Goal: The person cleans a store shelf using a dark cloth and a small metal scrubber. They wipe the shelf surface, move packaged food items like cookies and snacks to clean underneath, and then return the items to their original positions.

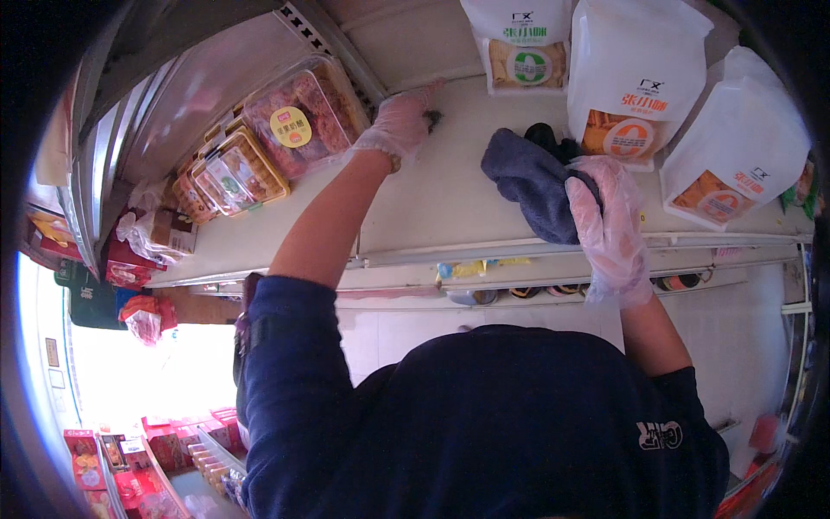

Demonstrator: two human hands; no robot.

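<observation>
A thin clear plastic glove covers my left hand (397, 126), which reaches over the white shelf (421, 214) beside a large clear plastic box of reddish food (301, 117). A small dark patch or object (432, 119) shows at its fingers; whether they grip it is unclear. My right hand (613, 220), gloved the same way, holds a dark grey cloth (528, 181) bunched on the shelf towards the right. A black piece of material (548, 137) lies against the cloth's far side, just before the white snack pouches (639, 78).
Smaller clear food boxes (240, 172) lean at the left, near a plastic-wrapped package (155, 230). Another white pouch (739, 149) stands at the right. The shelf's front edge (454, 252) crosses before me, with goods on lower shelves. Red boxes (136, 480) fill a rack at lower left.
</observation>
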